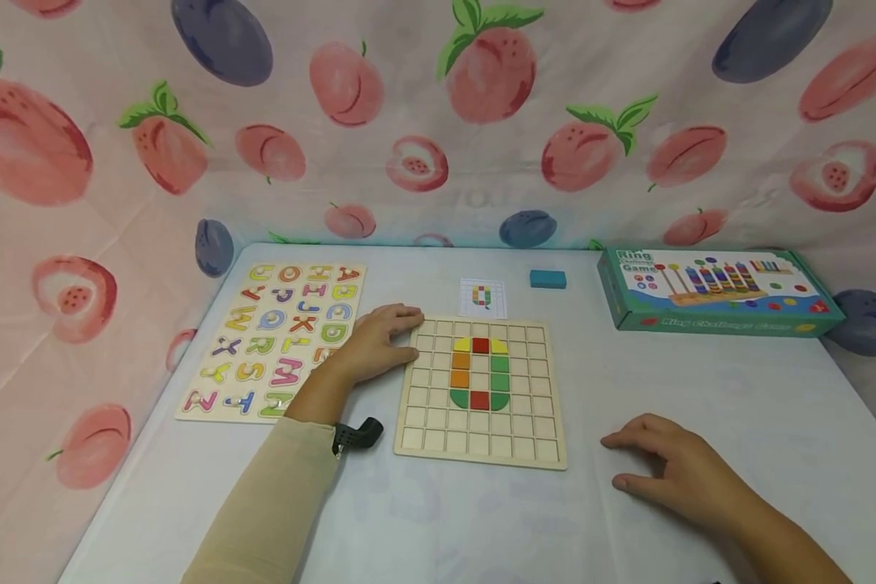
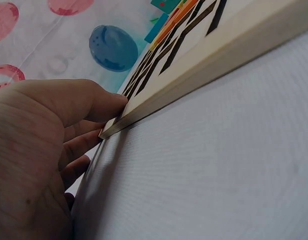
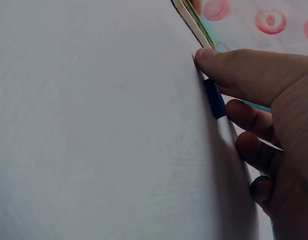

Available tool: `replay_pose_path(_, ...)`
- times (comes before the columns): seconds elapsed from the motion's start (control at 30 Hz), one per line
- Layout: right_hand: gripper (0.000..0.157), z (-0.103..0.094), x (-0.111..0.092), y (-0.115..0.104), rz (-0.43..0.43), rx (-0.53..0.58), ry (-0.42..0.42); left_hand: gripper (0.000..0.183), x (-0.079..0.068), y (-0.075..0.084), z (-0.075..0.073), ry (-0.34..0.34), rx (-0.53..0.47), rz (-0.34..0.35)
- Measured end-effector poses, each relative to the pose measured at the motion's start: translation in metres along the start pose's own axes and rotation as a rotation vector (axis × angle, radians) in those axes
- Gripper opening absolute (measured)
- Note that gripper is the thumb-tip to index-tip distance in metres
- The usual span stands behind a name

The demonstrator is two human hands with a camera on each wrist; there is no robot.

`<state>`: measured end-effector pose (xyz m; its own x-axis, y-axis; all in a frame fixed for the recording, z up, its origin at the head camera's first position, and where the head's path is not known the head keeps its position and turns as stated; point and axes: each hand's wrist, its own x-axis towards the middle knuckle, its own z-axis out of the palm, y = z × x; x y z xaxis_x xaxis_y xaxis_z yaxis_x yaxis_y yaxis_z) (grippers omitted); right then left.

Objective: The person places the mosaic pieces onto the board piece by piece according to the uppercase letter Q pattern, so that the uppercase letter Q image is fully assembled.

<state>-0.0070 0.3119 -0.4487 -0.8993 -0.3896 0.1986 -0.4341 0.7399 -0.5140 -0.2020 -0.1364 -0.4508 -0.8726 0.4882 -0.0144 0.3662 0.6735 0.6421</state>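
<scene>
My left hand (image 1: 375, 345) touches the left edge of a wooden grid board (image 1: 482, 442), its thumb and fingers by the upper left corner. The left wrist view shows the thumb (image 2: 106, 102) against the board's rim and the other fingers extended beyond the corner. On the board, yellow, red, orange and green tiles (image 1: 500, 365) form a closed ring around bare squares. A small card (image 1: 483, 298) with a similar coloured figure lies just behind the board. My right hand (image 1: 682, 470) is over the table to the right, fingers loosely bent, holding nothing.
An alphabet puzzle board (image 1: 222, 373) lies at the left, partly under the left forearm. Behind the grid board sits a small blue block (image 1: 547, 279). A green Ring Challenge Game box (image 1: 723, 292) stands at the back right, near the fruit-patterned cloth (image 1: 350, 170).
</scene>
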Motion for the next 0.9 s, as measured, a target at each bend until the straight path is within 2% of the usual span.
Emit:
replay_pose_path(0.33, 0.047, -0.005, -0.008, 0.005, -0.042, -0.019, -0.02, 0.065, 0.0, -0.001, 0.0, 0.006, -0.009, -0.01)
replay_pose_path(0.5, 0.045, -0.009, -0.013, 0.007, -0.014, -0.041, -0.035, 0.066, 0.0, 0.0, 0.0, 0.003, -0.008, -0.015)
replay_pose_path(0.6, 0.043, -0.009, -0.016, 0.009, -0.012, -0.036, -0.024, 0.066, -0.001, 0.001, 0.0, -0.002, -0.009, -0.02)
replay_pose_path(0.8, 0.046, -0.007, -0.02, 0.01, -0.063, 0.011, 0.024, 0.066, -0.001, 0.001, 0.0, 0.0, -0.011, -0.016)
replay_pose_path(0.9, 0.048, -0.007, -0.02, 0.008, -0.041, 0.011, 0.021, 0.066, 0.0, 0.001, -0.001, -0.002, -0.01, -0.014)
